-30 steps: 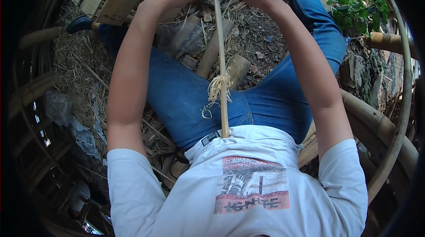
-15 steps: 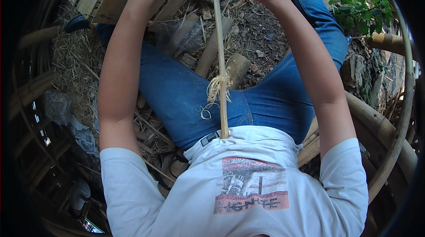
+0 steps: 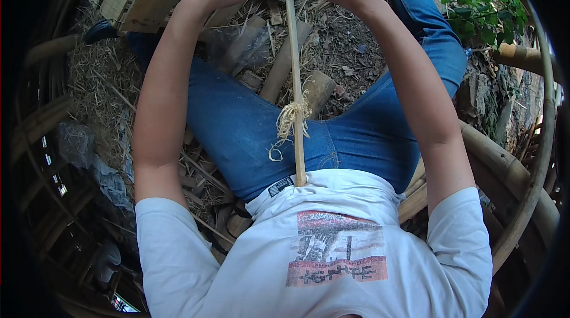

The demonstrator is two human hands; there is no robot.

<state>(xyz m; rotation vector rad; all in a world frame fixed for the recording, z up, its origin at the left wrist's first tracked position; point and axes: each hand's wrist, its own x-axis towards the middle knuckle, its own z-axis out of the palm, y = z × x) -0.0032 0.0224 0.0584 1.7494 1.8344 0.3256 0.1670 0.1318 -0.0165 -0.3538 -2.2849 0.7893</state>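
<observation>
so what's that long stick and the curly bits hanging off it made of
The long stick, held by both hands at its far end, looks like bare split bamboo or cane: pale tan, matte, straight. The curly bits look like thin shavings of the same fibre, pale and frayed.

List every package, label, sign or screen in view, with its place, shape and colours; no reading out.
Printed graphic on the white T-shirt: chest, rectangular, red and grey with dark marks.
Small dark tag on the blue jeans' waistband: just left of the thin bamboo stick, rectangular, black with pale marks.
No packages, signs or screens can be made out.
</observation>
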